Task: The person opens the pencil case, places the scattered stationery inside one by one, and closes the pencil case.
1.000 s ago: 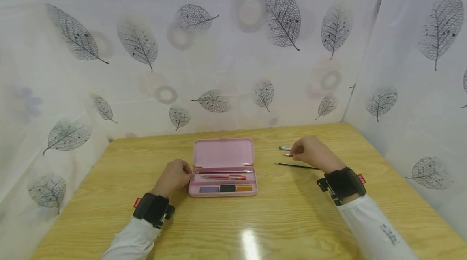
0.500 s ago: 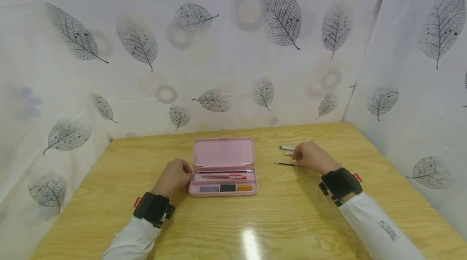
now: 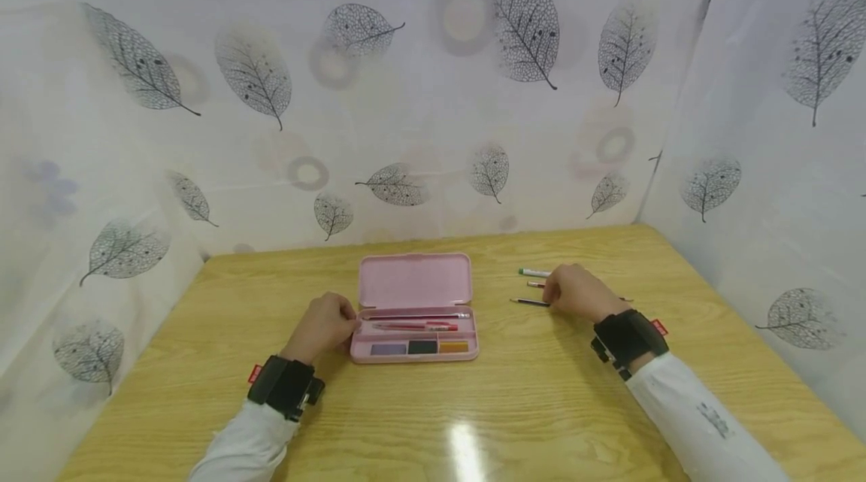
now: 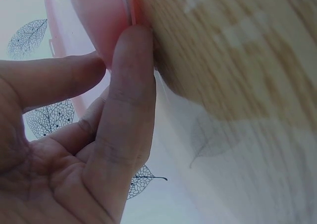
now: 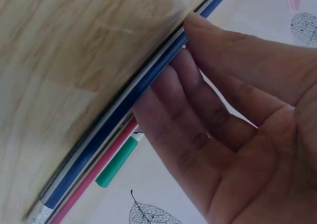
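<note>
The pink pencil case (image 3: 414, 280) lies with its lid raised back. My left hand (image 3: 321, 325) pinches its left edge between thumb and fingers, as the left wrist view shows on the case's corner (image 4: 101, 21). Inside are a pencil (image 3: 413, 316), a red pen (image 3: 440, 327) and three small blocks: lilac (image 3: 388, 350), dark (image 3: 422, 347) and orange (image 3: 453, 347). On the right, my right hand (image 3: 580, 294) has thumb and fingertips on a dark blue pencil (image 5: 94, 144), pinching it low at the table. Its fingers hide the pencil's middle in the head view.
Beyond the dark blue pencil lie a red pencil (image 5: 96, 177) and a green-capped marker (image 5: 116, 163), both partly behind the right hand. The wooden table (image 3: 379, 422) meets leaf-patterned curtains (image 3: 433, 106) at the back and sides.
My right hand has shifted from the red pencil toward me, onto the dark blue pencil, and now pinches it. The left hand stays at the case.
</note>
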`<state>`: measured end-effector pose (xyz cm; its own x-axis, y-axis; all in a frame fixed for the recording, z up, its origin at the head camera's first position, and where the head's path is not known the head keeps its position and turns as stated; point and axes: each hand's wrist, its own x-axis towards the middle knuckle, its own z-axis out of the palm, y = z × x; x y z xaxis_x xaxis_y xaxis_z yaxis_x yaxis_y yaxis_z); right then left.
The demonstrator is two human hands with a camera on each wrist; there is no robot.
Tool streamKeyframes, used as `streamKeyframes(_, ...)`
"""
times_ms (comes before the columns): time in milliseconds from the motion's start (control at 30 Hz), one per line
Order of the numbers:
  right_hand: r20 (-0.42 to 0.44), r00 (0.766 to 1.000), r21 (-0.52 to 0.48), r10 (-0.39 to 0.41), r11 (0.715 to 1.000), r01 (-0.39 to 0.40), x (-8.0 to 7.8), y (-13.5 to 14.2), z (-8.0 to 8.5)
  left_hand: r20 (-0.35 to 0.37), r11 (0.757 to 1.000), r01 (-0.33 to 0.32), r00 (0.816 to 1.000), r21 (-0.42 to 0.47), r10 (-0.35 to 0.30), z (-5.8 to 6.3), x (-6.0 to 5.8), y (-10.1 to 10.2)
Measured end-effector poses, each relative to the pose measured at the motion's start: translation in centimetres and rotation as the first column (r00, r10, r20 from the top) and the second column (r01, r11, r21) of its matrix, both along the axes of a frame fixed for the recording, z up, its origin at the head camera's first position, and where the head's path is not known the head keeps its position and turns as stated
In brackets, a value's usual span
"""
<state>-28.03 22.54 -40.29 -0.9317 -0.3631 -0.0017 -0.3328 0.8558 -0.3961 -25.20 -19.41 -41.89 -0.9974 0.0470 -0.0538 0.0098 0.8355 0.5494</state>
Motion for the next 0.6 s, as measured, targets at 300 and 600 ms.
streamKeyframes(300, -0.049, 0.998, -0.011, 0.039, 0.999, -0.040, -0.15, 0.19, -0.33, 0.003, 1.000, 0.007, 1.000, 0.014, -0.007, -0.05, -0.03, -0.08)
streamKeyframes(600, -0.052, 0.998, -0.003, 0.045, 0.999, -0.045, -0.37, 0.21, -0.60, 0.014, 1.000, -0.007, 1.000, 0.023, 0.007, 0.07, 0.15, 0.11)
